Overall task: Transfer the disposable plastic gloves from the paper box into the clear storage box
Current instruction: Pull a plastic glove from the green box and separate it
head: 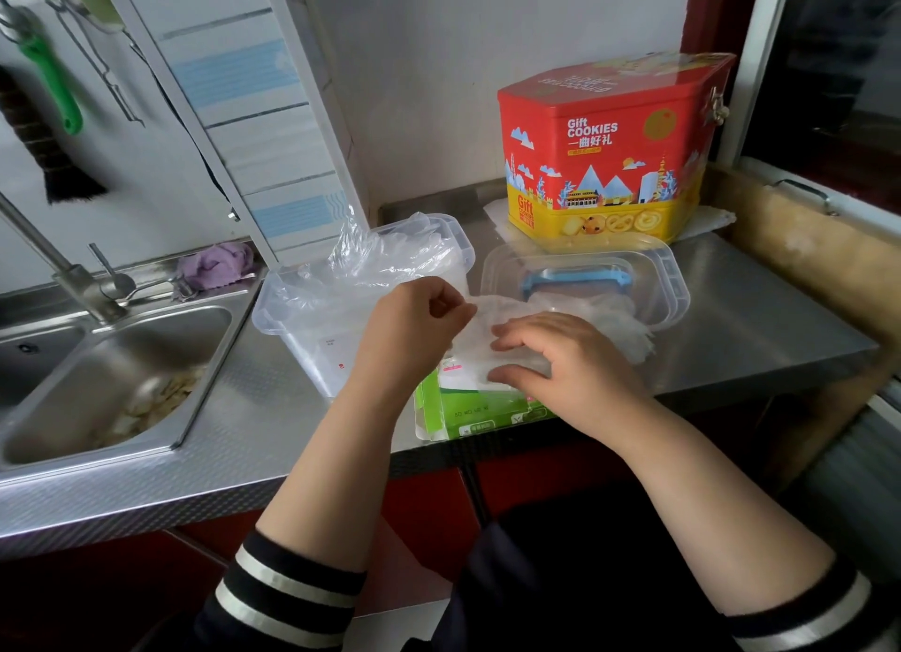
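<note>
The green and white paper box lies at the steel counter's front edge, with a stack of clear plastic gloves spilling out of it toward the back right. My left hand pinches a thin glove at the top of that stack. My right hand grips the near end of the stack over the box. The clear storage box stands open just left of my hands, with several crumpled gloves bulging out of its top. Its clear lid with a blue handle lies upside down behind the stack.
A red and yellow cookie tin stands at the back of the counter. A steel sink with a faucet is at the left, a purple cloth behind it. The counter ends in a drop at the right.
</note>
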`<control>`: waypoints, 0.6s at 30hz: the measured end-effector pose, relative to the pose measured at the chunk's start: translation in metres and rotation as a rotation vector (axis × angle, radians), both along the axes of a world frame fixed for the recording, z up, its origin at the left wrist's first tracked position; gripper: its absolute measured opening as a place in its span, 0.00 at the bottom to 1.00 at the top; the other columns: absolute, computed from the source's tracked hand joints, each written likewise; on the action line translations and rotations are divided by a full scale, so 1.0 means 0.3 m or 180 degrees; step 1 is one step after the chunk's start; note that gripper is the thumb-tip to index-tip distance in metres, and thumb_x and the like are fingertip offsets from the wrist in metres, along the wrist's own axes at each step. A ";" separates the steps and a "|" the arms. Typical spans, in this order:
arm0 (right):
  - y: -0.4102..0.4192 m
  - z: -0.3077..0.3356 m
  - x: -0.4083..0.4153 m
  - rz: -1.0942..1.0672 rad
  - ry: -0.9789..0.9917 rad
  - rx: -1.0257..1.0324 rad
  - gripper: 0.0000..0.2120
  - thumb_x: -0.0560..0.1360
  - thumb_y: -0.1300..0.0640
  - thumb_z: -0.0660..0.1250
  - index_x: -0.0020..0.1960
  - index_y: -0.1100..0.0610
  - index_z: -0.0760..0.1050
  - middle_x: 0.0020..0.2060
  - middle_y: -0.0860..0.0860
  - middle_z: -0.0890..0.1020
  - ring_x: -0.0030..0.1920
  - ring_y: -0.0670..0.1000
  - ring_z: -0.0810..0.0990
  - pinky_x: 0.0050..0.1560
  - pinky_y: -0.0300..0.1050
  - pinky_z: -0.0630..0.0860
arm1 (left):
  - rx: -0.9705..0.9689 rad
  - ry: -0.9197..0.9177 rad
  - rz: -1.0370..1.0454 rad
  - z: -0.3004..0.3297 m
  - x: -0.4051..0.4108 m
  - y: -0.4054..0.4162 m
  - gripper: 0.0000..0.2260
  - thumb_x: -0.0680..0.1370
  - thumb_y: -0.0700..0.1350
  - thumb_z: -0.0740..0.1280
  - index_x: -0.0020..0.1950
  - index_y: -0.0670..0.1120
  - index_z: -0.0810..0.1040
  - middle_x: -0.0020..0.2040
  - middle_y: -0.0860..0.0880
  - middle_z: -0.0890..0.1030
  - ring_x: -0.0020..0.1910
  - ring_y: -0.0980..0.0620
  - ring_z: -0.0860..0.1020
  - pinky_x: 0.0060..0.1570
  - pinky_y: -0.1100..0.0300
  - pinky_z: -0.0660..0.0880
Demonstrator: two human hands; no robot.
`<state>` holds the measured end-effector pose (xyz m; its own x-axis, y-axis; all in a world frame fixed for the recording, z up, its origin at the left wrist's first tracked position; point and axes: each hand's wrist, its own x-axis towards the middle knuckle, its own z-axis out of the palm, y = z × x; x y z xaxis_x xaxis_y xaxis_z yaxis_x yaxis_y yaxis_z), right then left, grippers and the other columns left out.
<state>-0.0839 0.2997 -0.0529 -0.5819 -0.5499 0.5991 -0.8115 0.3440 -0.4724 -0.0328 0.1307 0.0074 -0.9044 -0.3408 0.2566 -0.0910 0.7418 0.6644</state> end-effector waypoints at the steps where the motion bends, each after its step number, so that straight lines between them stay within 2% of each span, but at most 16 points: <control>1: 0.004 -0.002 0.001 -0.0044 0.0046 0.0016 0.19 0.70 0.40 0.68 0.49 0.54 0.82 0.50 0.46 0.84 0.52 0.46 0.79 0.55 0.40 0.71 | -0.0146 0.0097 -0.0012 0.000 0.003 0.004 0.08 0.76 0.47 0.70 0.38 0.51 0.76 0.34 0.53 0.80 0.34 0.53 0.80 0.38 0.55 0.77; 3: 0.003 -0.008 0.001 -0.0140 0.0184 0.0011 0.22 0.71 0.37 0.64 0.49 0.55 0.82 0.50 0.47 0.84 0.51 0.47 0.79 0.56 0.39 0.69 | -0.0282 0.0335 -0.0021 0.009 0.007 0.012 0.06 0.76 0.46 0.69 0.40 0.51 0.78 0.34 0.54 0.81 0.37 0.52 0.80 0.41 0.54 0.77; 5: -0.001 -0.015 -0.005 -0.0209 0.0304 0.0034 0.22 0.73 0.37 0.63 0.47 0.54 0.82 0.51 0.48 0.84 0.52 0.49 0.80 0.58 0.39 0.66 | -0.0271 0.0494 -0.0119 0.028 0.003 0.022 0.04 0.78 0.44 0.67 0.46 0.49 0.82 0.34 0.54 0.81 0.38 0.53 0.80 0.44 0.58 0.76; 7: -0.006 -0.027 -0.013 -0.0281 0.0413 0.0085 0.20 0.74 0.39 0.62 0.47 0.54 0.83 0.52 0.48 0.83 0.54 0.50 0.78 0.60 0.42 0.67 | -0.0226 0.0520 -0.0316 0.047 -0.005 0.026 0.08 0.80 0.41 0.64 0.52 0.48 0.82 0.35 0.58 0.79 0.39 0.60 0.79 0.44 0.64 0.74; 9: -0.008 -0.042 -0.020 -0.0367 0.0555 0.0048 0.17 0.74 0.42 0.63 0.47 0.54 0.83 0.52 0.49 0.83 0.55 0.49 0.76 0.61 0.44 0.67 | -0.0227 0.0578 -0.0430 0.069 -0.016 0.022 0.10 0.81 0.39 0.62 0.53 0.48 0.82 0.36 0.61 0.78 0.37 0.65 0.78 0.42 0.71 0.72; 12: -0.010 -0.059 -0.030 -0.0448 0.0646 0.0030 0.16 0.73 0.44 0.64 0.47 0.54 0.83 0.53 0.50 0.83 0.55 0.49 0.74 0.62 0.46 0.65 | -0.0190 0.0662 -0.0403 0.110 -0.041 0.001 0.12 0.79 0.35 0.60 0.47 0.50 0.79 0.37 0.57 0.79 0.36 0.59 0.78 0.41 0.66 0.72; 15: -0.007 -0.067 -0.035 -0.0509 0.0611 0.0097 0.16 0.73 0.44 0.63 0.48 0.53 0.82 0.54 0.48 0.82 0.55 0.51 0.75 0.63 0.52 0.68 | -0.0226 0.0692 -0.0214 0.153 -0.077 -0.031 0.11 0.78 0.38 0.62 0.44 0.53 0.78 0.40 0.56 0.81 0.37 0.55 0.80 0.37 0.65 0.72; 18: -0.005 -0.061 -0.042 -0.0544 0.0598 0.0117 0.16 0.72 0.44 0.63 0.48 0.53 0.82 0.54 0.48 0.82 0.56 0.51 0.76 0.62 0.57 0.71 | 0.0152 0.0684 -0.0104 0.192 -0.109 -0.073 0.04 0.78 0.42 0.66 0.44 0.47 0.80 0.40 0.49 0.83 0.35 0.53 0.80 0.38 0.60 0.76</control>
